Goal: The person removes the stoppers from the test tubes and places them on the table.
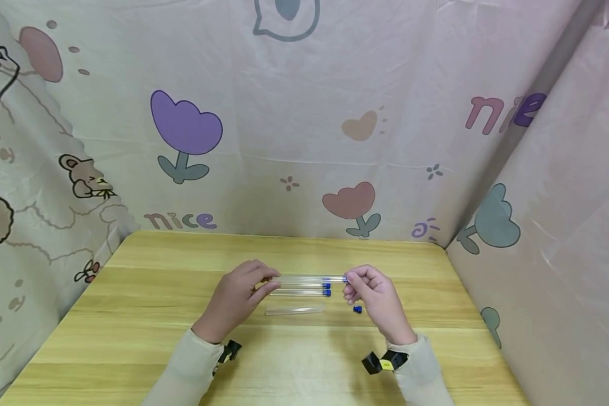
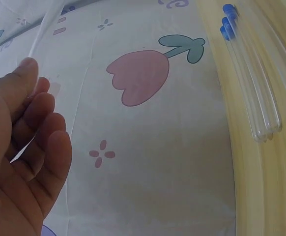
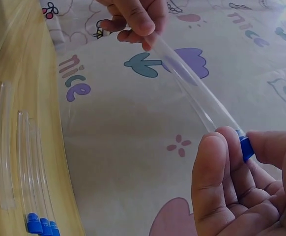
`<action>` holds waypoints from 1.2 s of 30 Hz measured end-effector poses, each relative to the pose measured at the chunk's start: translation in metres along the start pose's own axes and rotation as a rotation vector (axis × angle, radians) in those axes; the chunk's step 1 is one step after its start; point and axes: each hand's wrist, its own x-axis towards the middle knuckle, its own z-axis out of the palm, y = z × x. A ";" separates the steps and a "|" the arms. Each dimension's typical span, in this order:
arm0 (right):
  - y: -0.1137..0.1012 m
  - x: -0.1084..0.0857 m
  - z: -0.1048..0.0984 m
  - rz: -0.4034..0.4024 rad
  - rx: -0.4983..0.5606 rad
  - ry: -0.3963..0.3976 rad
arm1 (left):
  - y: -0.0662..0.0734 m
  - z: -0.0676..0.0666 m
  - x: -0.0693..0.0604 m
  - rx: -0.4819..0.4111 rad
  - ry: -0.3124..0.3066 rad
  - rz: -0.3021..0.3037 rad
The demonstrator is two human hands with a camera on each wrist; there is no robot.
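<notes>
A clear test tube (image 3: 194,86) is held up level between both hands. My left hand (image 1: 235,296) pinches its closed end with thumb and fingertips. At the other end, my right hand (image 1: 378,299) pinches the blue cap (image 3: 246,147), which sits on the tube's mouth. Below on the table lie three capped test tubes (image 2: 253,81) side by side, their blue caps toward the right in the head view. Nearer to me rests an uncapped test tube (image 1: 294,310). A loose blue cap (image 1: 357,309) lies on the wood just left of my right hand.
The wooden table (image 1: 147,316) carries the tubes and is bordered by a printed fabric curtain (image 1: 284,141) at the back and both sides. A black wrist camera (image 1: 228,354) is strapped on the left wrist and another wrist camera (image 1: 384,362) on the right.
</notes>
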 end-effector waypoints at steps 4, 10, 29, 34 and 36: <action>0.001 0.000 0.001 0.009 -0.001 -0.003 | -0.001 0.002 -0.001 0.015 -0.010 0.013; 0.001 -0.002 0.002 0.022 0.003 -0.009 | -0.001 0.004 -0.003 0.052 -0.046 0.018; 0.003 -0.003 0.002 -0.068 -0.040 -0.059 | 0.005 0.002 -0.003 -0.087 -0.112 -0.071; 0.004 -0.003 0.001 -0.145 -0.054 -0.063 | 0.004 0.004 -0.003 -0.157 -0.101 -0.103; 0.004 -0.002 0.002 -0.177 -0.054 -0.056 | 0.004 0.004 -0.003 -0.173 -0.092 -0.110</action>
